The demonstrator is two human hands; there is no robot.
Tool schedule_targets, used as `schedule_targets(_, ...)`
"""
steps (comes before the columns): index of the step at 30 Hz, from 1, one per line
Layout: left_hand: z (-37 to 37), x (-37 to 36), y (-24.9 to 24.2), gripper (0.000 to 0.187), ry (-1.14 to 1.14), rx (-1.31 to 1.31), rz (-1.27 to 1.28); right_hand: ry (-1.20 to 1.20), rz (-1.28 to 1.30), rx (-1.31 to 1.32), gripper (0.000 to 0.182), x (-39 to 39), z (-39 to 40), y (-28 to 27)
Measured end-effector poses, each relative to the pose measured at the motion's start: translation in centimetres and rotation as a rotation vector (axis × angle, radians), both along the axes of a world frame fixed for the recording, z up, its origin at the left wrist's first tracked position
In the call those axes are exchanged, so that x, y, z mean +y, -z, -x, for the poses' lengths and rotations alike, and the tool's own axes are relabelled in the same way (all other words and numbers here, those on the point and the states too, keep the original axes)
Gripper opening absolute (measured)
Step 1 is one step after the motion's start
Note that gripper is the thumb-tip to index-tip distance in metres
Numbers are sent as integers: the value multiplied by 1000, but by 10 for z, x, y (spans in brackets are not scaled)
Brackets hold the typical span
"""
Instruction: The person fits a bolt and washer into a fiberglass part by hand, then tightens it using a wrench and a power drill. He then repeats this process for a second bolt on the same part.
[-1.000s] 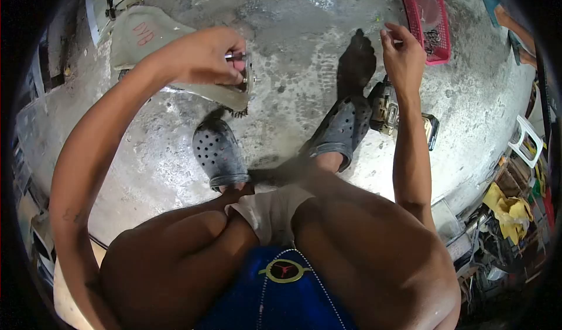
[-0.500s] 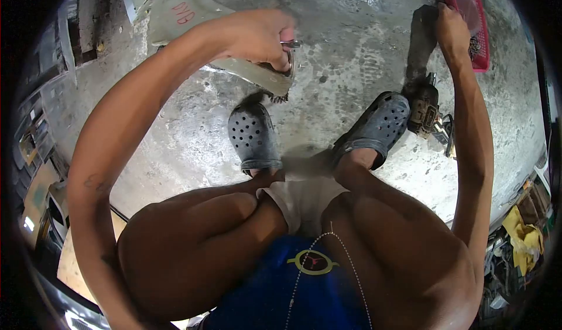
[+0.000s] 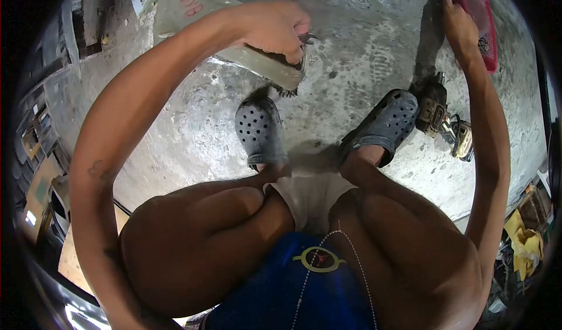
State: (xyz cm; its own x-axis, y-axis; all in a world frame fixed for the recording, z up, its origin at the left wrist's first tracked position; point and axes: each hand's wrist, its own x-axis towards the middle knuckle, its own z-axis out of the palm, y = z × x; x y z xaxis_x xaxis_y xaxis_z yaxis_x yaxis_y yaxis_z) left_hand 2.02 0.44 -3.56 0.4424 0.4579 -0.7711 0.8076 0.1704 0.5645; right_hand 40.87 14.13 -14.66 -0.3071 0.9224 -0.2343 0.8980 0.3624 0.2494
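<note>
My left hand (image 3: 275,32) is closed round a small metal wrench (image 3: 308,39), whose jaw end pokes out past the fingers. It rests by the edge of a grey-green panel (image 3: 202,11) with red lettering, "DYB", lying on the floor. Part of the wrench is hidden by my hand. My right hand (image 3: 461,28) is at the left rim of a pink plastic basket (image 3: 490,37), fingers curled and mostly hidden. Whether it grips the rim or something small cannot be seen. Dark small pieces (image 3: 483,46) lie in the basket.
A dirty cordless power tool (image 3: 433,107) lies on the concrete floor (image 3: 351,55) beside my right clog (image 3: 389,119). My left clog (image 3: 257,128) stands below the panel. Clutter lines the left side, and a yellow crumpled item (image 3: 524,245) lies at the right.
The view has shifted slightly. My left hand and the wrench have turned a little to the right along the panel's edge. My right hand remains at the basket.
</note>
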Motion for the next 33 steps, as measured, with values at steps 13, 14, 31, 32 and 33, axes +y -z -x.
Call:
schedule_targets(13,8,2,17,28,-16,-59,30,40,145,847,25,-71,57,-45)
schedule_targets(14,6,2,10,28,-3,-44,1,229,449,1056,17,-98,81,-56)
schedule_targets(31,-1,10,-2,28,120,-42,23,550,847,1706,29,-220,188,-49)
schedule_targets(32,-1,10,-4,28,104,-27,29,575,910,1708,28,-218,187,-50)
schedule_targets(33,-1,9,-5,27,89,-13,34,601,973,1709,28,-216,186,-51)
